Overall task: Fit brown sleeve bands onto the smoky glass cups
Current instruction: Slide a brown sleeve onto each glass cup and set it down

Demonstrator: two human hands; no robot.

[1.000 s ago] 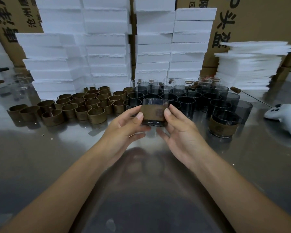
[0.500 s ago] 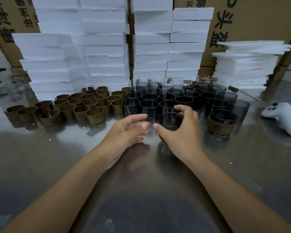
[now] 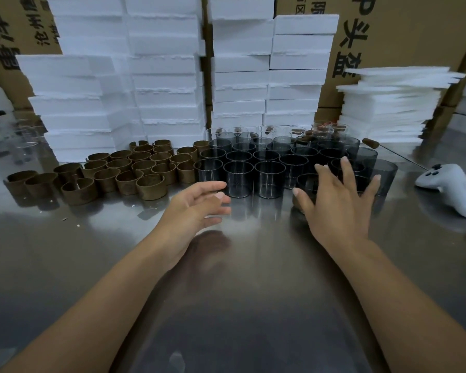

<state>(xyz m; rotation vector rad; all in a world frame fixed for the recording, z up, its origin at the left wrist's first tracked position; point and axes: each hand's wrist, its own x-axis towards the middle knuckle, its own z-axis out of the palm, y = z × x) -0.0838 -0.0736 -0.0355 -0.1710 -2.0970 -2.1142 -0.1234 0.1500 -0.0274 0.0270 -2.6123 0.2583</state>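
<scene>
table [image 3: 240,292]: bare reflective steel, with both forearms reaching out over it.
left hand [image 3: 194,211]: released, fingers loosely curved and holding nothing, hovering just in front of the front-left cups.
right hand [image 3: 339,211]: released, fingers splayed wide, palm down over the front-right cups; whether it touches one i cannot tell.
smoky glass cups [image 3: 269,179]: upright, packed in rows at mid-table; one is mostly hidden behind the right hand.
brown sleeve bands [image 3: 151,187]: standing on end in a loose cluster just left of the cups.
controller [image 3: 452,189]: white, lying at the table's right, apart from the cups.
foam blocks [image 3: 167,84]: white, stacked high behind bands and cups.
foam sheets [image 3: 390,103]: a thinner pile at far right.
cardboard boxes [image 3: 404,30]: printed, at the very back.
</scene>
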